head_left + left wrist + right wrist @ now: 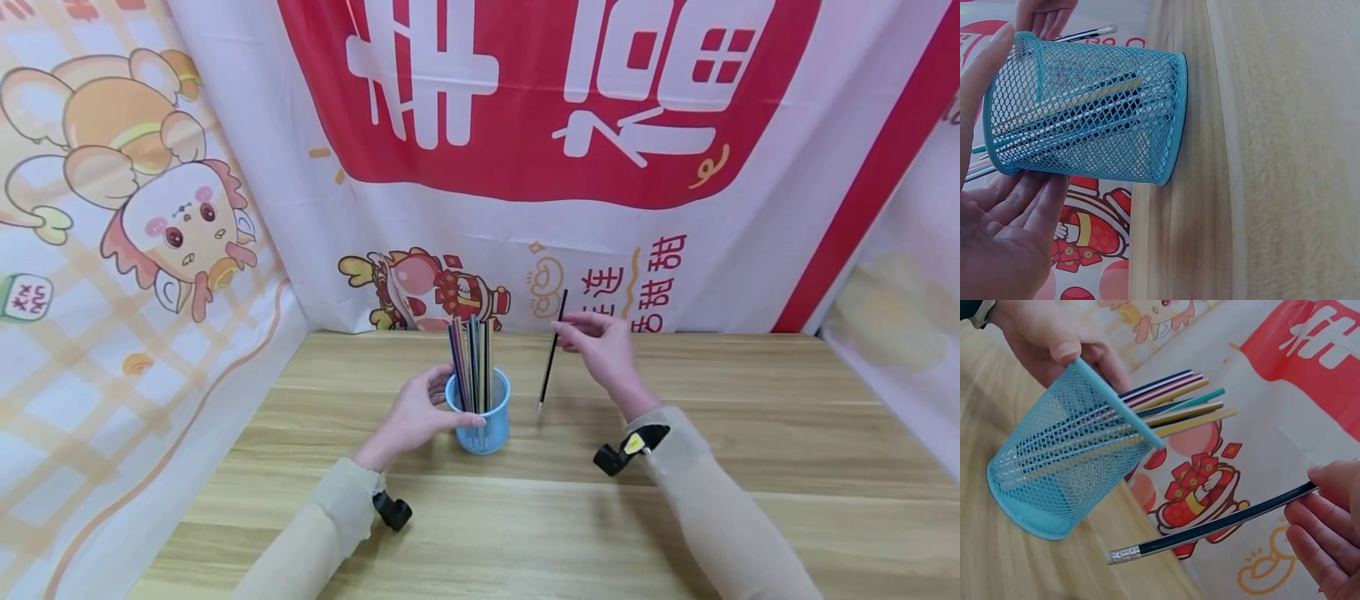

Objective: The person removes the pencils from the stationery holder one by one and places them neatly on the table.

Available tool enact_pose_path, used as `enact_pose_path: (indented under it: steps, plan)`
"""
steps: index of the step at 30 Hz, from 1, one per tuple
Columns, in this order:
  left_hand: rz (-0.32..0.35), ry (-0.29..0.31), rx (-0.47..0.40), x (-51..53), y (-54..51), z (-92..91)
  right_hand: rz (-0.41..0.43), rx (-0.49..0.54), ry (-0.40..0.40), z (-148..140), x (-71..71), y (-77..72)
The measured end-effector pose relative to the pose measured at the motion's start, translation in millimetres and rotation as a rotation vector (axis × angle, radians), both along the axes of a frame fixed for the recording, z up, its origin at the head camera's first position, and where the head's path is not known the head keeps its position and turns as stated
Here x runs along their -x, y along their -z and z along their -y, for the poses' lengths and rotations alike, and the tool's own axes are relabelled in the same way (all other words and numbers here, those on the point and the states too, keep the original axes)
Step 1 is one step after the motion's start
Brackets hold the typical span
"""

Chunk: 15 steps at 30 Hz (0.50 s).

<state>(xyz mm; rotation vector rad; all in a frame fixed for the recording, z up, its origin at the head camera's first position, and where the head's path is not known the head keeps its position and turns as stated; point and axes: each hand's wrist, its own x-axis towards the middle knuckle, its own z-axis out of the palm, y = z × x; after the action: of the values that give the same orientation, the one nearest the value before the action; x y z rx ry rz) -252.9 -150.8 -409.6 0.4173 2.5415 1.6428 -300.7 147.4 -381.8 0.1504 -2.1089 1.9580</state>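
Observation:
A light blue mesh pencil cup [495, 435] stands on the wooden table, holding several pencils [471, 358] of different colours. My left hand [416, 410] grips the cup near its rim, thumb on the near side and fingers round the far left. To the right of the cup, my right hand [606, 350] pinches a black pencil [553, 354] near its upper end. In the right wrist view this pencil [1222, 522] has a silver ferrule and eraser at its lower end, apart from the cup [1054, 456]. Through the mesh in the left wrist view, the eraser ends of the pencils [1097, 103] point toward the cup's base.
The wooden table [540, 533] runs back to a white and red printed cloth [525, 225]. Another printed cloth [135, 333] hangs on the left, and a pale one [900, 308] on the right. Each wrist bears a small black camera [392, 510].

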Motion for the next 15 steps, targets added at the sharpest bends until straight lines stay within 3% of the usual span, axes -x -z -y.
enact_pose_path:
  steps: [5,15]
  plan:
    - [-0.015,-0.003,-0.011,6.8,12.2,3.7,0.119,-0.031,-0.030,0.0,2.6,11.7]
    - [-0.028,-0.006,0.002,6.2,12.7,5.7,0.274,-0.097,-0.151,3.3,6.1,34.5]
